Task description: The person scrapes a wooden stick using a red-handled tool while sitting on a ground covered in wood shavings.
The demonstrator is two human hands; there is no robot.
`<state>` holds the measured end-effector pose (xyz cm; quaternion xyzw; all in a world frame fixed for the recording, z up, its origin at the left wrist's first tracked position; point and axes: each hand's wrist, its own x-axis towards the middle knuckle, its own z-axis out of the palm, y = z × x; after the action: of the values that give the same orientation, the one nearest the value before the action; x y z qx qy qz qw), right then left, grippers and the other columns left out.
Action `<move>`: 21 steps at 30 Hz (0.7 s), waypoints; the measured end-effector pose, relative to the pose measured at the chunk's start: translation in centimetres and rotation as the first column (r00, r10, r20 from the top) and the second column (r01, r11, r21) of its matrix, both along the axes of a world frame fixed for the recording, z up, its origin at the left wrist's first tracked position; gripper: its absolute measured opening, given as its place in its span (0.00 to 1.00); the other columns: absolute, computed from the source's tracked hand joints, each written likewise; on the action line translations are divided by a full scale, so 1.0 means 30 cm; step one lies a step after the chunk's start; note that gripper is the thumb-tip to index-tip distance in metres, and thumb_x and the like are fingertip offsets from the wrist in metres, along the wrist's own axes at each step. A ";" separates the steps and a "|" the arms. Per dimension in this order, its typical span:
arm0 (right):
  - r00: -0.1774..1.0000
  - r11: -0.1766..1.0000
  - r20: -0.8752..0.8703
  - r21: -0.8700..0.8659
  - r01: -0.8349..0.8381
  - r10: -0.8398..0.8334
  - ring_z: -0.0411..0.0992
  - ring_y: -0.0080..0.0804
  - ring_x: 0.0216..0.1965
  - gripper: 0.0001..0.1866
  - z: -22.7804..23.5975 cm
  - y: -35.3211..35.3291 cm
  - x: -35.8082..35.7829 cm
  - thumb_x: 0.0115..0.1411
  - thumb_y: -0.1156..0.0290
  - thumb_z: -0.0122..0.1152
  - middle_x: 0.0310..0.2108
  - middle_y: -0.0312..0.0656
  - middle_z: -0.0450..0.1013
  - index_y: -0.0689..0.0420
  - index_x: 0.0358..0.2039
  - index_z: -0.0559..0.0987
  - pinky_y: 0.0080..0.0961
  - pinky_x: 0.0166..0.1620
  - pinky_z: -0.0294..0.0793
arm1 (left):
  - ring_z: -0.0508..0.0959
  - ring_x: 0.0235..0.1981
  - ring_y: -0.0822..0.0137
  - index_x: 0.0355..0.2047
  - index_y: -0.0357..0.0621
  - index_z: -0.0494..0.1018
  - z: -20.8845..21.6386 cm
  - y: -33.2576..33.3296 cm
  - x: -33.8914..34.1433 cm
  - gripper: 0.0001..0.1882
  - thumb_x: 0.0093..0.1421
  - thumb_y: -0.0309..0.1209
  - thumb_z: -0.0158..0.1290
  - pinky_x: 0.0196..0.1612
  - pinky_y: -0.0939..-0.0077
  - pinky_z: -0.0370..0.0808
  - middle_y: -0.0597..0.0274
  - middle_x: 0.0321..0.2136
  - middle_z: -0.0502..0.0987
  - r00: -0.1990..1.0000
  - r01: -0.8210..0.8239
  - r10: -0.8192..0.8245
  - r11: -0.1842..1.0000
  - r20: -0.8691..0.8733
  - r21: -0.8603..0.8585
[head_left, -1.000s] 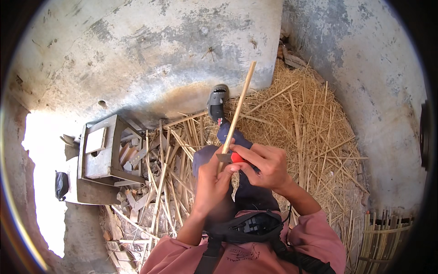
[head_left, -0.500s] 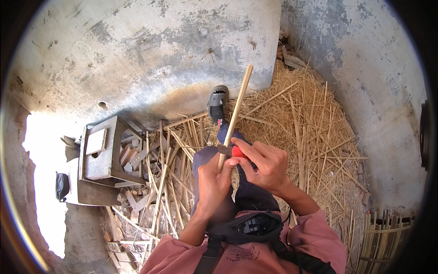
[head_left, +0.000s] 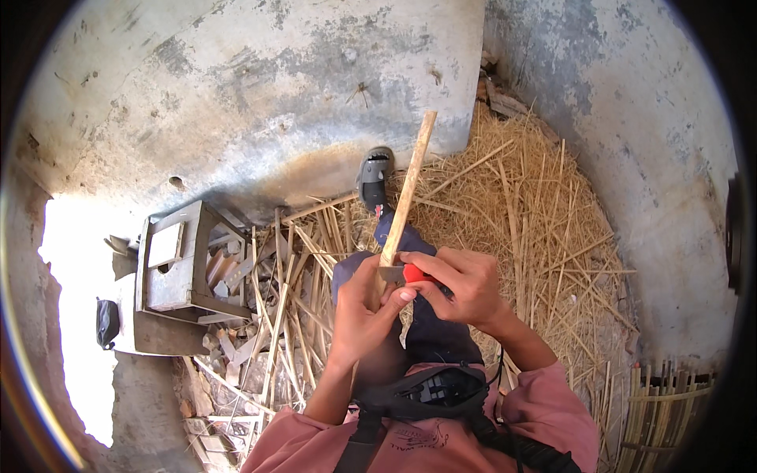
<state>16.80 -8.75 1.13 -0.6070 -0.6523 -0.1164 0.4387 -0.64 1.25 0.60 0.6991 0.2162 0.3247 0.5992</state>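
The wall [head_left: 260, 71] stands as it did, and the straw [head_left: 544, 213] lies heaped against it with no change that shows. The box [head_left: 169, 293] also stays put at the left, scraps of wood inside it and sticks scattered beside it. The shoe [head_left: 372, 180] keeps its place near the foot of the wall.

What has changed is the strip [head_left: 408, 191]. Half a second ago a narrower, ridged side showed; now a broader, mottled face is turned up, so it looks to have been rolled about its length. It points up and away from the body, tilted a little to the right, its lower part between the two hands. For the work this seems to mean that another face is now presented to the knife.

The left hand [head_left: 363, 311] pinches the strip low down, fingers curled about it and thumb reaching right. The right hand [head_left: 464, 288] pinches the knife [head_left: 414, 273] by its red handle between thumb and forefinger, the other fingers bent.

The blade [head_left: 391, 274] lies across the strip, a little nearer the body than in the last view. Whether its edge bites the wood, I cannot tell.
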 end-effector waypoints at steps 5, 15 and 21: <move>1.000 1.000 -0.012 0.025 0.013 -0.013 0.70 0.31 0.19 0.20 -0.012 0.008 -0.003 0.60 0.59 0.72 0.21 0.32 0.68 0.48 0.52 0.86 0.31 0.23 0.70 | 0.79 0.40 0.77 0.57 0.31 0.76 0.025 -0.019 -0.006 0.23 0.67 0.32 0.67 0.44 0.80 0.75 0.63 0.41 0.83 0.980 -0.071 0.090 0.991 -0.175 0.113; 1.000 0.998 0.014 0.063 0.026 -0.027 0.67 0.30 0.17 0.18 -0.010 0.005 -0.015 0.61 0.60 0.71 0.20 0.32 0.66 0.49 0.51 0.87 0.31 0.23 0.67 | 0.72 0.34 0.82 0.46 0.33 0.82 0.043 -0.055 -0.010 0.15 0.65 0.33 0.68 0.36 0.84 0.68 0.70 0.30 0.81 0.963 -0.193 0.209 0.975 -0.172 0.107; 0.997 0.995 0.004 0.066 0.074 -0.075 0.65 0.30 0.17 0.20 -0.006 0.004 -0.033 0.61 0.61 0.71 0.19 0.32 0.65 0.50 0.54 0.87 0.31 0.23 0.65 | 0.67 0.30 0.83 0.42 0.33 0.81 0.040 -0.058 -0.006 0.14 0.66 0.33 0.68 0.31 0.82 0.63 0.73 0.25 0.74 0.968 -0.215 0.225 0.972 -0.108 0.095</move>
<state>15.81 -8.64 0.95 -0.6159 -0.6263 -0.1558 0.4517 -0.82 -0.48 1.79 0.7130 0.3139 0.3558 0.5162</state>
